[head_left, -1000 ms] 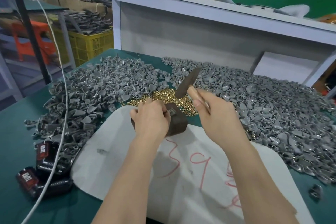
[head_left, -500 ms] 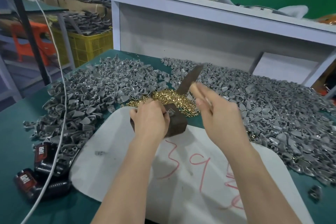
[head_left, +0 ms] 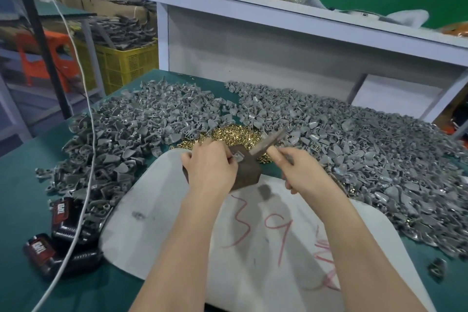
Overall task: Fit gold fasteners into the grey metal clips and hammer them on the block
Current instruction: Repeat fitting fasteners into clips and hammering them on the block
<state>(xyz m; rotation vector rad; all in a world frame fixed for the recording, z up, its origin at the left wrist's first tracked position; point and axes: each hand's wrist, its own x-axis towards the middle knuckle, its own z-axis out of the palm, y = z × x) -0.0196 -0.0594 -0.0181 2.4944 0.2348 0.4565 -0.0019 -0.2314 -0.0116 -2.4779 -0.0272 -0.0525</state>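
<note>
A dark brown block (head_left: 249, 172) sits at the far edge of a white sheet (head_left: 253, 235). My left hand (head_left: 210, 167) pinches a grey clip (head_left: 238, 157) on top of the block. My right hand (head_left: 301, 172) grips the handle of a small hammer (head_left: 268, 143), whose head is down beside the clip on the block. Just behind the block lies a heap of gold fasteners (head_left: 235, 135). Grey metal clips are piled on the left (head_left: 131, 139) and on the right (head_left: 367, 149).
The green table (head_left: 25, 185) carries two red-and-black battery packs (head_left: 60, 233) at the front left, crossed by a white cable (head_left: 86, 185). A stray clip (head_left: 436, 267) lies at the front right. A white shelf (head_left: 278, 15) with a bag of fasteners runs behind.
My right hand has brought the hammer down from a raised position onto the block. My left hand has stayed on the clip.
</note>
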